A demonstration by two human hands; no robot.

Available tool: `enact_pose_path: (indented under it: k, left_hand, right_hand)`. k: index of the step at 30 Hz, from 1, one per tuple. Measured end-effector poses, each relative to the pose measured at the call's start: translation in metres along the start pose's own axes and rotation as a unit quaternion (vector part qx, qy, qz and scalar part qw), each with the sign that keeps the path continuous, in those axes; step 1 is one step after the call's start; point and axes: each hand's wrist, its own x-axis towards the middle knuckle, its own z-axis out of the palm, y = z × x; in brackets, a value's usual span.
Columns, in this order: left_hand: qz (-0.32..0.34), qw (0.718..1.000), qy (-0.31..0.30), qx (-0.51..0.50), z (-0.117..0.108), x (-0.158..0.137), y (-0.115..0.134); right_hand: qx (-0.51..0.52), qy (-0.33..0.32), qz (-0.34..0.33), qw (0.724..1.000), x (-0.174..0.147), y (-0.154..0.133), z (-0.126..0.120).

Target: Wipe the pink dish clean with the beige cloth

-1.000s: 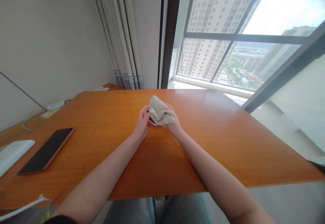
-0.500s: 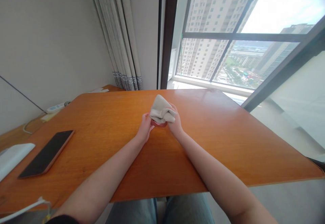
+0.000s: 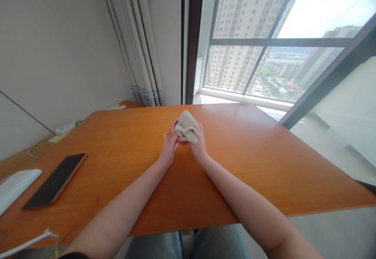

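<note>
Blue denim (image 3: 154, 247) covers the person's legs under the near edge of a glossy orange-brown wooden table (image 3: 123, 141). A thin white cable (image 3: 26, 243) crosses the lower left corner. Farther in on that side lie a smooth white object (image 3: 19, 188), only partly in view, and just beside it a flat, black rectangular device (image 3: 55, 180) with a reddish edge. Over the middle of the table, the left hand (image 3: 168, 148) has its grip closed, thumb and fingertips on the near left rim of a rounded pink object (image 3: 172, 127). The right hand (image 3: 200, 143) curls its grip around the other side, holding a crumpled light grey cloth (image 3: 186, 124) that covers most of the pink object; some fingertips are hidden. Beyond stand a pale grey curtain (image 3: 143, 55) and a large grey-framed window (image 3: 305, 42).
</note>
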Motion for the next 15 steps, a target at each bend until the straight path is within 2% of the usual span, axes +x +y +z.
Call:
enact_pose_path:
  k: [2,5,8,12,15]
  left_hand:
    - [-0.031,0.999,-0.015,0.022,-0.001,0.002,0.0]
    - [-0.044,0.997,-0.044,0.04,-0.005,0.006,0.007]
    - [0.008,0.999,-0.037,0.035,-0.01,0.009,0.014]
    - [0.063,0.997,-0.003,-0.04,-0.01,0.008,0.017]
    - [0.087,0.994,0.0,-0.071,-0.007,0.004,0.017]
  right_hand:
    - [-0.002,-0.001,-0.02,1.0,0.008,0.001,-0.011]
    - [0.003,-0.063,-0.047,0.997,0.014,0.002,-0.017]
    - [0.013,-0.107,-0.035,0.994,0.01,0.002,-0.011]
    - [0.014,-0.129,-0.02,0.991,0.0,0.001,0.002]
    - [0.025,-0.137,-0.011,0.99,-0.005,0.002,0.01]
